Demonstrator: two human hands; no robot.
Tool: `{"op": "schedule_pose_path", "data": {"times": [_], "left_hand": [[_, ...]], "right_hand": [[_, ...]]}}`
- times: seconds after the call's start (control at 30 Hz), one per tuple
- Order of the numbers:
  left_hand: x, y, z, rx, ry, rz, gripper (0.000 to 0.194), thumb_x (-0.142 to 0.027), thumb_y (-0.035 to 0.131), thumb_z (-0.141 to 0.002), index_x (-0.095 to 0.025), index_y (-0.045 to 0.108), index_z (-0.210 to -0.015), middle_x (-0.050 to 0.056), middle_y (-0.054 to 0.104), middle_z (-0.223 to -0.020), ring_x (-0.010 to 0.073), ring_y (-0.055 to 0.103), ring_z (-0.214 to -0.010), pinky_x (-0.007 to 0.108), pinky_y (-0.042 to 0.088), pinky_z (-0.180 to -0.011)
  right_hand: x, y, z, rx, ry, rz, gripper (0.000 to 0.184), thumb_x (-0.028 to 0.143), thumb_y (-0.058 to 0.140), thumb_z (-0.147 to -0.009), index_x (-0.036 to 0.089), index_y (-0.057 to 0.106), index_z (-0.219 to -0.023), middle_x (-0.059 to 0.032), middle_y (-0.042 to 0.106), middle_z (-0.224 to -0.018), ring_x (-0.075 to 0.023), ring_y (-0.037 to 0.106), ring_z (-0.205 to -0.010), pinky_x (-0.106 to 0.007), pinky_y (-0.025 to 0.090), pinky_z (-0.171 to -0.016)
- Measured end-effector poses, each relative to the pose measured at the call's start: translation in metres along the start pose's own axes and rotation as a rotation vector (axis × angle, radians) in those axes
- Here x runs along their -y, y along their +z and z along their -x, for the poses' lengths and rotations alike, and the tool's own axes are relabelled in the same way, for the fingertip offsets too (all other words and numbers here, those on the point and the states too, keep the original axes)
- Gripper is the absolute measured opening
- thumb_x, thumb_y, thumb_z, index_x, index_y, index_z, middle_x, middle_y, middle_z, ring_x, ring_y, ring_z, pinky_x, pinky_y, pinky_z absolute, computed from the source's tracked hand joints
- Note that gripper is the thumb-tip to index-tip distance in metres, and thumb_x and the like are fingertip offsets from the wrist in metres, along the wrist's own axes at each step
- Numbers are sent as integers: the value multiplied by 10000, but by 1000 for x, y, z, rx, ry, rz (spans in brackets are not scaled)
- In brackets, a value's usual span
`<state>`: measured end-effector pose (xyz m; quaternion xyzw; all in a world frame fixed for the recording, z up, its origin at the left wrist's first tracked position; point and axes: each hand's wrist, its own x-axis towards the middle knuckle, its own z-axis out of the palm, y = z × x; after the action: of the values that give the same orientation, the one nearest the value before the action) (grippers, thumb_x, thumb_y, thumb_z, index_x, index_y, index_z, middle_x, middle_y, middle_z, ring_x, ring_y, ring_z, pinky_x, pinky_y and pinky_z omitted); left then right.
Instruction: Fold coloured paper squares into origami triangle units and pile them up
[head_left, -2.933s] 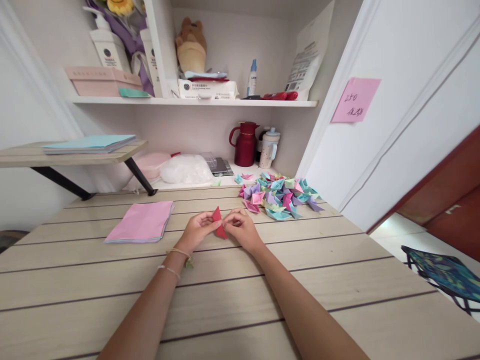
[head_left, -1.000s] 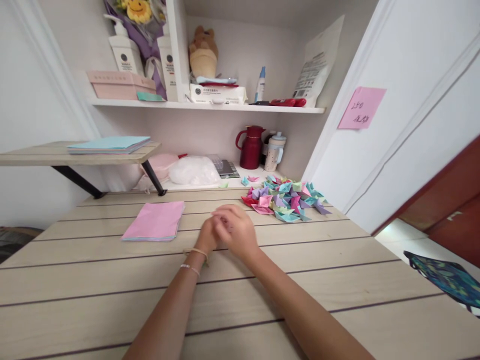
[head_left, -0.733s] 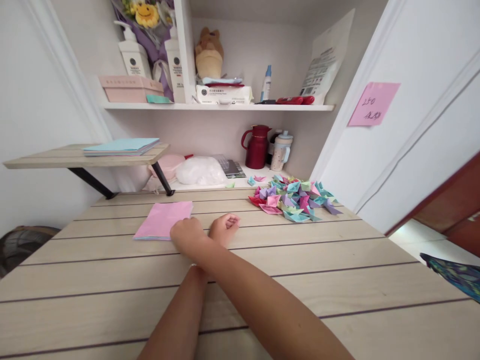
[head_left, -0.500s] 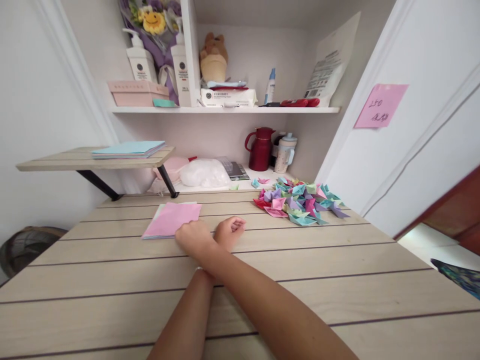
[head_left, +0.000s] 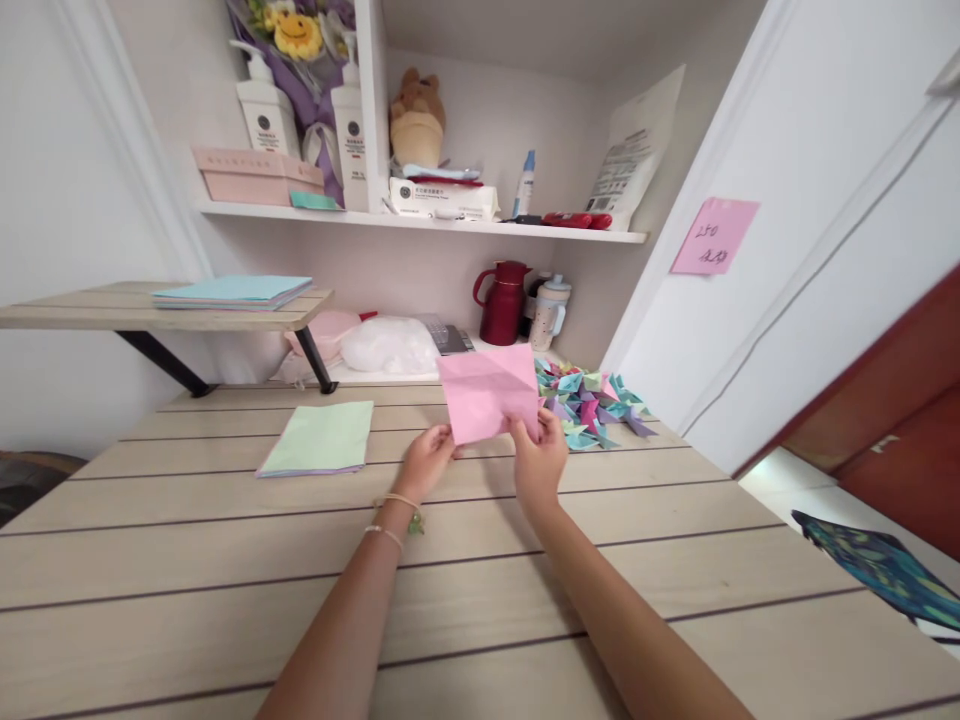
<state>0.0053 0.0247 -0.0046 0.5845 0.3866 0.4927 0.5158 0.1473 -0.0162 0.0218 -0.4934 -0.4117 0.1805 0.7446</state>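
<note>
A sheet of pink paper (head_left: 489,390) is held up above the table between my two hands. My right hand (head_left: 541,455) pinches its lower right corner, thumb in front. At the lower left corner, my left hand (head_left: 427,460) grips the edge with its fingertips, which are partly hidden. To the left lies a stack of square paper (head_left: 319,440) with a light green sheet on top. Behind the right hand is a pile of folded paper boats (head_left: 592,405) in several colours, partly covered by the pink sheet.
A raised wooden shelf (head_left: 97,305) on black legs bears a blue-topped paper stack (head_left: 236,290) at left. A red jug (head_left: 504,305) and a pale cup (head_left: 551,315) stand at the back. White plastic bag (head_left: 390,345) material lies beside them.
My crossed arms have uncrossed. The pink sheet has left the stack and is now up in both hands, showing a green sheet on the stack. The camera view has shifted slightly.
</note>
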Motion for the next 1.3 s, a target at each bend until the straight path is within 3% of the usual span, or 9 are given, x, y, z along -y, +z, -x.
{"op": "schedule_pose_path", "data": {"times": [0.1, 0.23, 0.3, 0.37, 0.47, 0.63, 0.77, 1.03, 1.3], "left_hand": [[-7, -2, 4, -47, -4, 81, 418, -367, 570, -729, -140, 512, -1075, 44, 645, -716, 128, 603, -578, 247, 466, -579], [-15, -5, 9, -17, 43, 52, 614, -294, 582, -711, -178, 359, -1271, 1, 622, -686, 109, 568, -512, 252, 469, -558], [-18, -8, 10, -6, 124, -22, 641, -200, 668, -610, -192, 453, -1214, 36, 647, -868, 135, 608, -668, 280, 485, -692], [-18, -10, 9, -12, 207, -116, 484, -170, 714, -549, -171, 609, -1022, 66, 641, -1002, 189, 590, -908, 307, 425, -873], [-17, -12, 7, -43, 161, -129, 222, -250, 694, -606, -144, 677, -801, 80, 677, -899, 214, 599, -897, 354, 425, -879], [-12, -9, 5, -84, 71, 13, 300, -312, 722, -589, -125, 685, -821, 87, 695, -884, 207, 617, -860, 357, 445, -860], [-9, -5, 5, -149, -17, 188, 368, -306, 733, -582, -103, 626, -870, 83, 693, -852, 179, 635, -791, 339, 485, -803], [-11, -2, 4, -304, 19, 276, 457, -313, 708, -613, -209, 362, -893, -38, 638, -642, 126, 632, -535, 315, 527, -632], [-11, 0, 5, -74, -29, 190, 338, -334, 700, -620, -121, 634, -874, 83, 681, -851, 165, 645, -751, 300, 495, -762]], "right_hand": [[-11, -23, 0, 25, -157, 86, 175, 204, 511, -718, 167, 565, -880, -67, 644, -890, -193, 604, -844, -348, 460, -787], [-15, -25, 0, 315, -388, 192, 204, 110, 494, -672, 190, 614, -815, -61, 657, -930, -209, 585, -955, -387, 414, -891], [-16, -24, -2, 436, -428, 215, 242, 90, 499, -650, 192, 631, -827, -57, 656, -920, -205, 582, -953, -380, 410, -897], [-17, -24, -5, 479, -408, 224, 309, 94, 516, -639, 194, 633, -906, -55, 644, -944, -198, 567, -961, -369, 410, -891], [-20, -26, -10, 442, -311, 244, 354, 174, 594, -632, 197, 632, -982, -66, 589, -1010, -200, 525, -979, -332, 440, -817], [-24, -27, -15, 569, -17, 180, 283, 398, 635, -667, 160, 672, -815, 13, 511, -599, -130, 486, -574, -243, 411, -539], [-27, -26, -16, 572, 114, 84, 327, 451, 571, -718, 135, 631, -659, 11, 521, -525, -129, 481, -524, -243, 398, -513], [-25, -17, -5, 484, 115, -127, 531, 313, 540, -741, 181, 411, -1238, -40, 650, -834, -156, 608, -620, -248, 478, -502], [-23, -18, -3, 668, 4, 88, 364, 225, 495, -734, 190, 620, -1073, -34, 663, -890, -132, 580, -613, -253, 479, -580]]}}
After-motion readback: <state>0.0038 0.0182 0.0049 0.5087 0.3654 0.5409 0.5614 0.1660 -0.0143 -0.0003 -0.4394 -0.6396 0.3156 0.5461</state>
